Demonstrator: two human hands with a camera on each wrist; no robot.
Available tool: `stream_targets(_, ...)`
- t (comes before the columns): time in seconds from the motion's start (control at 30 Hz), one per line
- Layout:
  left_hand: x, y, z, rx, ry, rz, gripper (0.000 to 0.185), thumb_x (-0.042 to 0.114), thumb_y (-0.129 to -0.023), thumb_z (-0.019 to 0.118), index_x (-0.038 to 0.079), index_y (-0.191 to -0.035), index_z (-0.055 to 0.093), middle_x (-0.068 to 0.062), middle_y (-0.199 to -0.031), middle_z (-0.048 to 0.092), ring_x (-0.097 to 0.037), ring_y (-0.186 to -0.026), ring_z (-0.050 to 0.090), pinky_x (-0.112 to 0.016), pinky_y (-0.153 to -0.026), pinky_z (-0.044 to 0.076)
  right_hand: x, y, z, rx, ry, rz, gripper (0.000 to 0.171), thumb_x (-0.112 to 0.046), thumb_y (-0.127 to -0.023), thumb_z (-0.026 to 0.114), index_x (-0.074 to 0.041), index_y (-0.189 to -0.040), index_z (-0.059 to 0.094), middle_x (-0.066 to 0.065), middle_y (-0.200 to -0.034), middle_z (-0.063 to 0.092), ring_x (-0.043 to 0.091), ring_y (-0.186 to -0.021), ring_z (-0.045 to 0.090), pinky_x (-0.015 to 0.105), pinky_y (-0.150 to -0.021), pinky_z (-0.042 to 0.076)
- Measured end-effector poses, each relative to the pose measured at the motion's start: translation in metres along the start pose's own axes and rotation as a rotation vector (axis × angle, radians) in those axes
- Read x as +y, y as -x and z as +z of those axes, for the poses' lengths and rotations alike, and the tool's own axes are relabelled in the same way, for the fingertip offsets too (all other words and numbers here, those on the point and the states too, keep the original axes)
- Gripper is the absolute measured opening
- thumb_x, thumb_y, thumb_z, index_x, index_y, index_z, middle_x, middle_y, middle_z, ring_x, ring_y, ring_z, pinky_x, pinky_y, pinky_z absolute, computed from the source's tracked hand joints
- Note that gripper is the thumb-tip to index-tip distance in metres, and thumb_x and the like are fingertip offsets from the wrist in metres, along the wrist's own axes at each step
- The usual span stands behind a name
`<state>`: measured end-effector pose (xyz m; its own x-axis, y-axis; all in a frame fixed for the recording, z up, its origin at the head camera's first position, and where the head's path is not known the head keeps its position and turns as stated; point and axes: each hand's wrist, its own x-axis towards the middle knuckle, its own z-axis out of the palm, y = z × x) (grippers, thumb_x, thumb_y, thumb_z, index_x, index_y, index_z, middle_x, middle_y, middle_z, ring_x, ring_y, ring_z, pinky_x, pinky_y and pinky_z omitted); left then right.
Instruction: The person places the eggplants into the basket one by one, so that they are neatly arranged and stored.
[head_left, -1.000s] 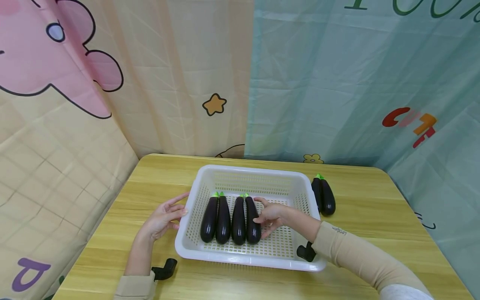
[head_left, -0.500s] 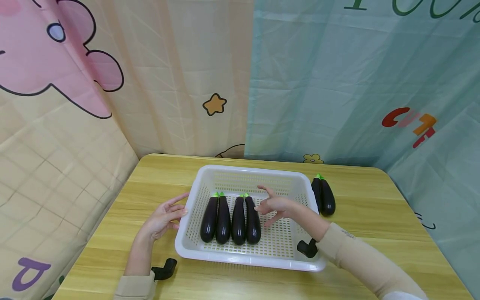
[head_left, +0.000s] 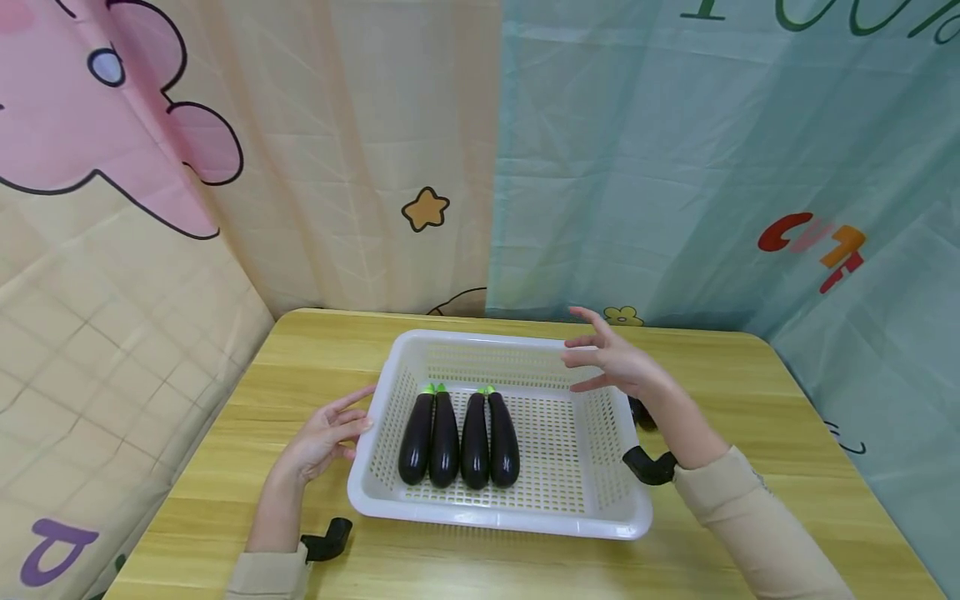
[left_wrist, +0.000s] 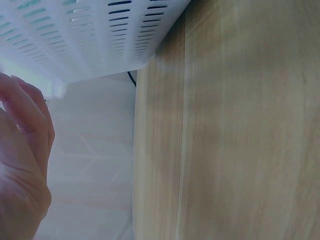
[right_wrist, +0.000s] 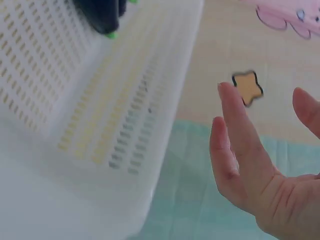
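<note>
Your left hand [head_left: 324, 435], fingers straight, touches the white perforated plastic basket [head_left: 570, 467]; your right hand [head_left: 618, 363] hovers empty, fingers spread, above its far right corner.

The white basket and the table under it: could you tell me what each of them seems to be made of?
The basket looks like moulded white plastic with a smooth, slightly glossy finish: its walls and floor are pierced by even rows of slots and its rim is rounded. The table appears to be light wood or a wood-grain laminate, matt to satin, with long streaks of grain and plank seams; which of the two cannot be told.
</note>
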<state>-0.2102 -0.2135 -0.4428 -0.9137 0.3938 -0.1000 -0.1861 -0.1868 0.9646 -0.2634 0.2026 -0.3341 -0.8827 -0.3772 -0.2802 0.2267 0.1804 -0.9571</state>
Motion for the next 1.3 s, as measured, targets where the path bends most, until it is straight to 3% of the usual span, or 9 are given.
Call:
stream_targets(0.13,0.001,0.001,0.001,0.002,-0.002,-0.004,0.053,0.000,-0.091,0.053,0.008,-0.140,0.035,0.000,-0.092,0.065,-0.011,-0.071,0.061,-0.021,-0.053,0.054,0.000,0.010,-0.024,0.060,0.002,-0.052,0.083,-0.013,-0.090,0.058,-0.027,-0.147,-0.001,0.025,-0.141,0.017,0.043,-0.121,0.034,0.054,-0.085,0.048)
stream_targets(0.3,0.002,0.001,0.002,0.004,-0.013,-0.002,0.055,0.000,-0.091,0.053,0.004,-0.141,0.031,-0.001,-0.092,0.064,-0.011,-0.071,0.061,-0.020,-0.053,0.054,0.004,0.022,-0.054,0.172,-0.026,-0.086,0.083,-0.020,-0.090,0.058,-0.030,-0.146,-0.002,0.016,-0.133,0.026,0.021,-0.105,0.050,0.046,-0.084,0.051)
stream_targets(0.6,0.002,0.002,0.002,0.010,-0.038,0.006,0.059,0.001,-0.090,0.054,-0.002,-0.142,0.025,0.000,-0.092,0.064,-0.011,-0.071,0.061,-0.021,-0.053,0.054,0.038,0.033,-0.103,0.328,-0.129,-0.084,0.087,-0.019,-0.090,0.058,-0.028,-0.146,-0.008,0.006,-0.123,0.031,0.008,-0.092,0.051,0.037,-0.082,0.053)
stream_targets(0.77,0.002,0.002,0.003,0.016,-0.039,0.009,0.059,0.001,-0.090,0.054,-0.002,-0.142,0.026,0.000,-0.090,0.064,-0.011,-0.071,0.061,-0.021,-0.053,0.054,0.070,0.030,-0.124,0.352,-0.092,-0.071,0.090,-0.023,-0.089,0.059,-0.026,-0.146,-0.010,0.006,-0.123,0.033,0.006,-0.091,0.051,0.035,-0.083,0.053)
stream_targets(0.87,0.002,0.002,0.003,0.022,-0.040,0.006,0.059,0.001,-0.090,0.054,-0.001,-0.142,0.026,0.000,-0.090,0.064,-0.011,-0.071,0.061,-0.021,-0.053,0.054,0.096,0.023,-0.140,0.384,-0.073,-0.062,0.089,-0.024,-0.087,0.063,-0.026,-0.147,-0.003,0.006,-0.121,0.034,0.009,-0.093,0.052,0.035,-0.079,0.054)
stream_targets(1.0,0.002,0.002,0.004,0.026,-0.043,0.001,0.059,0.002,-0.090,0.055,-0.001,-0.142,0.026,0.000,-0.090,0.064,-0.011,-0.070,0.060,-0.020,-0.052,0.054,0.129,0.012,-0.160,0.375,-0.057,-0.055,0.090,-0.025,-0.085,0.065,-0.024,-0.147,0.000,0.020,-0.129,0.031,0.018,-0.100,0.051,0.043,-0.083,0.052)
stream_targets(1.17,0.002,0.002,0.004,0.028,-0.053,0.001,0.058,0.002,-0.090,0.054,-0.001,-0.141,0.027,0.000,-0.090,0.064,-0.011,-0.071,0.060,-0.019,-0.052,0.053,0.150,0.005,-0.166,0.340,-0.033,-0.005,0.090,-0.027,-0.087,0.062,-0.023,-0.147,-0.005,0.027,-0.142,0.012,0.013,-0.096,0.050,0.040,-0.083,0.052)
stream_targets(1.3,0.002,0.002,0.004,0.024,-0.052,0.005,0.057,0.002,-0.090,0.054,0.000,-0.141,0.028,0.000,-0.091,0.064,-0.012,-0.071,0.060,-0.019,-0.052,0.053,0.156,0.004,-0.163,0.335,-0.025,0.037,0.089,-0.027,-0.087,0.063,-0.021,-0.147,-0.002,0.027,-0.142,0.012,0.013,-0.094,0.050,0.041,-0.083,0.052)
